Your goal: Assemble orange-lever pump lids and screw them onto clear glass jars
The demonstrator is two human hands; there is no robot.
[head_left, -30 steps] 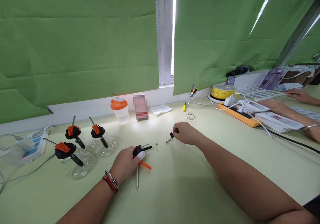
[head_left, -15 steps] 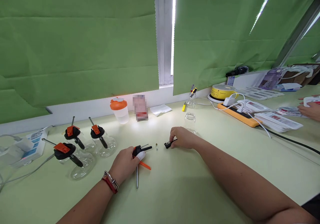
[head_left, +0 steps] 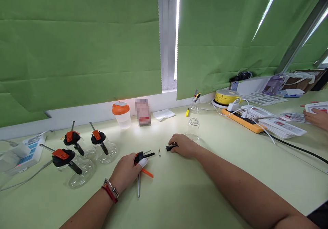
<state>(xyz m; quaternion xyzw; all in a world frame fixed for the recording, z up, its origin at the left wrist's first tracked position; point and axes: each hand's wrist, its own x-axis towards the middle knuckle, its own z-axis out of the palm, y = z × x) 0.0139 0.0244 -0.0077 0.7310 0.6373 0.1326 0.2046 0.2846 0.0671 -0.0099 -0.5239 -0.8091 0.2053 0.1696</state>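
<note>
My left hand (head_left: 128,171) is closed round a black jar lid (head_left: 139,157) that has an orange strip (head_left: 147,173) and a metal rod (head_left: 138,187) sticking out of it. White tape wraps its thumb. My right hand (head_left: 182,146) pinches a short black cylindrical piece (head_left: 169,148) with pale lettering, low over the table. Part of that piece is hidden by the fingers. Between the hands lie two tiny parts, a brownish one (head_left: 159,150) and a clear or silvery one (head_left: 160,156). Behind my right hand stands an open glass jar (head_left: 194,123).
At left stand three glass jars (head_left: 109,154) with black-and-orange lids, near a white power strip (head_left: 36,154). An orange-lidded cup (head_left: 121,115), a screwdriver jar (head_left: 195,106) and an orange power strip (head_left: 243,121) line the back. Another person's hand (head_left: 316,117) holds a white card at far right.
My right hand has shifted slightly left with the black piece, which now lies more level. My left hand keeps its hold on the lid. The view has moved a little.
</note>
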